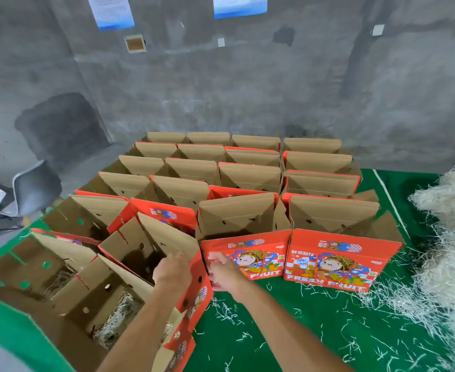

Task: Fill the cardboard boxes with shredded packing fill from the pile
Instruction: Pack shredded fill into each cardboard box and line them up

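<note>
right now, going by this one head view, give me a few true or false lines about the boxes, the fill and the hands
1. The shredded packing fill pile lies on the right. True.
2. Both hands are at the tilted red box. True.
3. The right hand holds a handful of fill. False: no fill shows in it.
4. The near-left box has some fill inside. True.
5. The floor covering is blue. False: it is green.
6. The left hand is in the pile. False: it grips the box's edge.

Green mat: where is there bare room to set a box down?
Freest: the green mat between the right forearm, the front red boxes and the shredded fill pile, with only loose strands. Behind, boxes stand packed edge to edge.
</note>
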### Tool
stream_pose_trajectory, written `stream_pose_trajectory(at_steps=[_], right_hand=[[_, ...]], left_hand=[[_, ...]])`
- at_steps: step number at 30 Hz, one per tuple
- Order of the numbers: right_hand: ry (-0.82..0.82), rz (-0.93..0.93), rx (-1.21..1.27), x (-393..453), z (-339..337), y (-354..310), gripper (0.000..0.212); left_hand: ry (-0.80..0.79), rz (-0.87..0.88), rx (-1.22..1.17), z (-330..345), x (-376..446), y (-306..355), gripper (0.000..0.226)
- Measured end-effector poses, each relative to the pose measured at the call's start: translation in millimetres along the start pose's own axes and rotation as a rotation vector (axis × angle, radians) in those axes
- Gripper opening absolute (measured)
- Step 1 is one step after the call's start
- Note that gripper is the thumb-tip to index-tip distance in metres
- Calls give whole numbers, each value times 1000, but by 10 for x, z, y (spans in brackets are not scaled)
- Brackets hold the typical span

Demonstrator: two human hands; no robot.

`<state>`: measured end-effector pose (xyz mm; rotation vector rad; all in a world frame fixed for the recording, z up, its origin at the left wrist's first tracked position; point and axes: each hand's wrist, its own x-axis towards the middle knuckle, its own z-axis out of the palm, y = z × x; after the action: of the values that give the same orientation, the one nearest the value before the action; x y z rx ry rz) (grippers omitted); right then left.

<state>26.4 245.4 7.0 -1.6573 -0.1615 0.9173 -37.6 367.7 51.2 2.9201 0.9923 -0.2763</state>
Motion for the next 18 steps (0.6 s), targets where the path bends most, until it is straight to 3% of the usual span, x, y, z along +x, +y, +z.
stream_pose_trajectory(at_steps=[3, 7, 11, 14, 18], right_hand=[[30, -21, 28, 225, -40, -154, 47], [65, -14, 62, 544, -80, -266, 50], [99, -28, 16, 520, -320, -137, 77], [125, -139, 24, 341, -717, 90, 68], [136, -106, 139, -52, -1379, 367, 20]], left_hand=[[28, 51, 22, 10, 32, -32, 31], [69, 249, 109, 163, 83, 103, 30], [65, 449, 90, 256, 144, 408, 30], [67, 534, -26, 297, 60, 762, 27], [36, 599, -64, 384, -353, 1408, 25]])
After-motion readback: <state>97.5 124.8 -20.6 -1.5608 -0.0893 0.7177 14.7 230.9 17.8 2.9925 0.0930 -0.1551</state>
